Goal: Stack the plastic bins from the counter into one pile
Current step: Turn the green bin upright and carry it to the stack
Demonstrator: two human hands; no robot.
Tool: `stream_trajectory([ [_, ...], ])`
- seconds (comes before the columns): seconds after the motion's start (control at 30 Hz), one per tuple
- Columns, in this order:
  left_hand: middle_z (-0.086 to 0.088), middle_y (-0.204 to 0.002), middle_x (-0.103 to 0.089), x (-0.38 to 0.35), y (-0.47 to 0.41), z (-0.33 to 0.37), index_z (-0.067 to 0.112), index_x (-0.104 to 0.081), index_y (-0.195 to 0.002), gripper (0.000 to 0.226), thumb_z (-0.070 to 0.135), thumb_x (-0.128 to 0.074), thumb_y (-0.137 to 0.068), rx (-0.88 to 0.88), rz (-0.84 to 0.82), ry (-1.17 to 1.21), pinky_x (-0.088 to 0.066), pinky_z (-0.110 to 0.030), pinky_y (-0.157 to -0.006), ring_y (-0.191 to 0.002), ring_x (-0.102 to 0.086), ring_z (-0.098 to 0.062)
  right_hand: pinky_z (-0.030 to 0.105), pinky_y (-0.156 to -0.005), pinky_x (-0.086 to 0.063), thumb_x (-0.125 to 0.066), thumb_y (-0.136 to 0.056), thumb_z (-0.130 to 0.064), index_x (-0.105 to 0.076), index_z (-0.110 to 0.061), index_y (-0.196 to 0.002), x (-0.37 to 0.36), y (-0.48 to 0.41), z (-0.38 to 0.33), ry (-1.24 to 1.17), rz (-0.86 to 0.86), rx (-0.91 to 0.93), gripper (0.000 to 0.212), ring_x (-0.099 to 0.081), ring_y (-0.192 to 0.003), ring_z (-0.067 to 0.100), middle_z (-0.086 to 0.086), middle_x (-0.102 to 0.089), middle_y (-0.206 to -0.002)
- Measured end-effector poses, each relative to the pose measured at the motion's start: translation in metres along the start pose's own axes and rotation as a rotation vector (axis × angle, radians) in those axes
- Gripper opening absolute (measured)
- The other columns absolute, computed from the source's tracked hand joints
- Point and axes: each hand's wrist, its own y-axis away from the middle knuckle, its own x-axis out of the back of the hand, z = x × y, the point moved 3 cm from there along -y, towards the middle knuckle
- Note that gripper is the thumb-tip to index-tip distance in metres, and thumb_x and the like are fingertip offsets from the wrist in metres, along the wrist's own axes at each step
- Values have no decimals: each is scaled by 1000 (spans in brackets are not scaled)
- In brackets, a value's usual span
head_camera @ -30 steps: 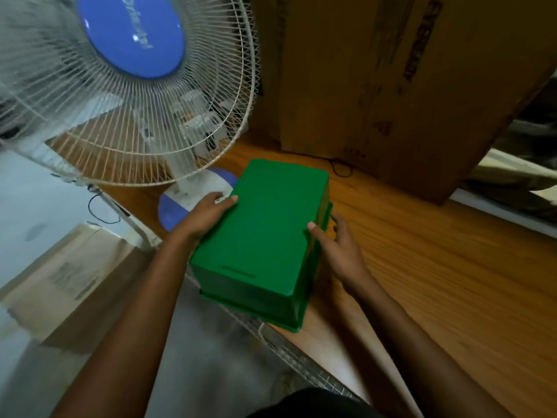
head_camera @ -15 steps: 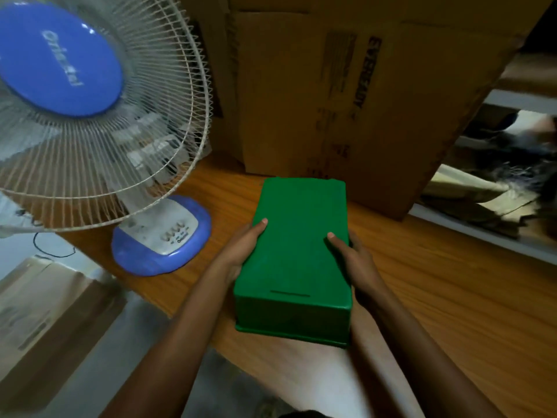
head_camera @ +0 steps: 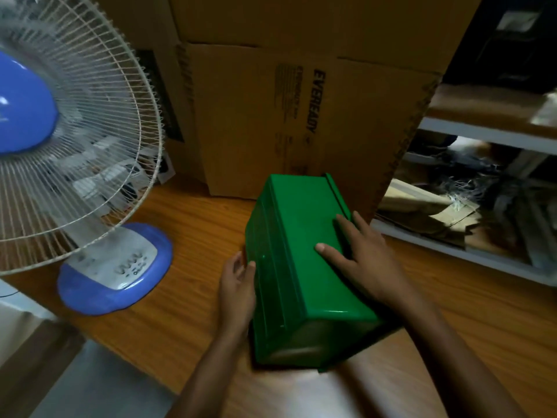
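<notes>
Bare forearms, apparently no sleeves.

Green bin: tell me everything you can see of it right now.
The green bin is glossy moulded plastic, rectangular, with a rim lip along its far right edge. It is tipped off level over the wooden counter, opening hidden. The left hand presses its left wall; the right hand lies flat on the upward face. A cardboard box stands behind.

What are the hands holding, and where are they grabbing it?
The green bin, tipped on its side. The left hand has its grip on the bin's lower left side; the right hand lies flat on the upturned face, near the rim.
</notes>
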Motion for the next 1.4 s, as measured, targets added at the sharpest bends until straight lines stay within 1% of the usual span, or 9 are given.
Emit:
stream_trajectory([
  [0.2, 3, -124, -67, -20, -5, 78, 23, -57, -131, 37, 40, -51, -99, 39, -242, 181, -50, -39, -94, -112, -63, -13, 14, -72, -49, -58, -98, -19, -47, -29, -139, 7, -7, -2, -579, 60, -106, 44, -61, -94, -4, -13, -62, -124],
  [0.3, -8, -122, -69, -32, -10, 77, 20, -49, -138, 42, 34, -55, -99, 161, -328, 253, -57, -42, -86, -105, -70, -26, 27, -81, -58, -56, -97, -11, -55, -30, -131, 1, -8, -3, -761, 72, -136, 39, -68, -101, 6, -10, -67, -120],
  [0.5, 0, -123, -61, -40, -5, 64, 18, -43, -142, 40, 12, -48, -103, 32, -395, 38, -56, -20, -80, -103, -65, -14, 2, -55, -45, -59, -97, -9, -54, -18, -140, -7, -6, -13, -697, 305, -105, 45, -59, -71, -24, -16, -64, -109],
  [0.67, -2, -134, -62, -24, -20, 80, 11, -61, -133, 36, 24, -51, -102, -536, -263, -499, -39, -17, -101, -126, -55, -13, 6, -76, -47, -54, -100, -13, -50, -18, -145, -13, -11, -40, -664, 172, 114, 45, -60, -98, -5, -9, -57, -136],
  [0.8, 3, -123, -70, -2, -31, 85, 29, -72, -110, 49, 63, -40, -95, -210, -398, -276, -45, -29, -102, -117, -62, -11, 23, -106, -41, -49, -102, -20, -45, -25, -147, -29, -12, -36, -303, 51, 273, 46, -51, -130, 8, -7, -50, -149],
  [0.93, 2, -114, -74, 8, -33, 82, 24, -70, -108, 21, 35, -55, -99, -69, -446, -113, -52, -27, -90, -104, -69, -11, 58, -122, -19, -51, -98, -21, -26, -26, -155, -42, -18, -8, 231, -97, 53, 63, -6, -154, 37, 12, 0, -168],
  [1.1, -9, -106, -74, 17, -39, 44, 11, -63, -121, 26, 12, -61, -95, 92, -336, -56, -56, -28, -67, -81, -72, -16, 43, -117, -32, -57, -96, -17, 2, -26, -160, -62, -9, 19, 111, -164, -18, 87, -15, -152, 38, 15, 24, -164],
  [1.27, -17, -101, -74, 36, -42, 13, 3, -70, -109, 18, 12, -62, -95, 110, -170, -104, -55, -25, -62, -76, -68, -23, 36, -100, -50, -56, -84, 8, -16, -30, -159, -76, -5, 25, -326, 98, -59, 93, -50, -134, 25, 4, -22, -166],
  [1.4, -4, -83, -75, 40, -44, 13, 4, -73, -101, 13, 12, -64, -94, 61, -136, -165, -53, -20, -57, -66, -67, -13, 35, -67, -57, -59, -83, 5, -22, -34, -156, -78, -4, 34, -555, 184, -179, 90, -66, -84, 13, 3, -62, -135],
])
